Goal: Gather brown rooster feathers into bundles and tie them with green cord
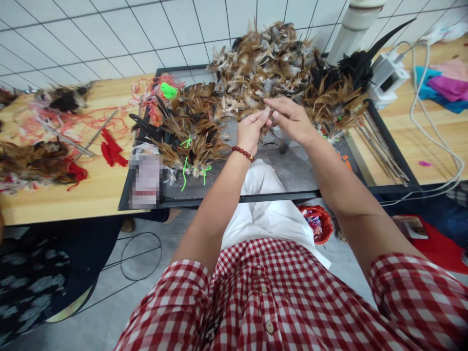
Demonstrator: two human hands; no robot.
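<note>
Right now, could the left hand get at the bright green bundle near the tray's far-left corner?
Probably yes: the green bundle looks uncovered. Brown feathers lie between it and the left hand, so the hand would likely have to reach over them.

Room above grey panel [292, 170], feather heap [263, 63] behind, pipe [354, 29] beyond

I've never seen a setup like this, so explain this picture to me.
No machine works here: one camera, worn on a person's head, looks down at two bare hands. The left hand, wearing a dark red beaded bracelet, and the right hand come together at the fingertips. Their grip is pinched shut, apparently on a small feather, mostly hidden. Beneath, a grey, black-framed panel on a pale wooden table bears a brown feather heap and brown feather bundles tied with bright green string.
</note>
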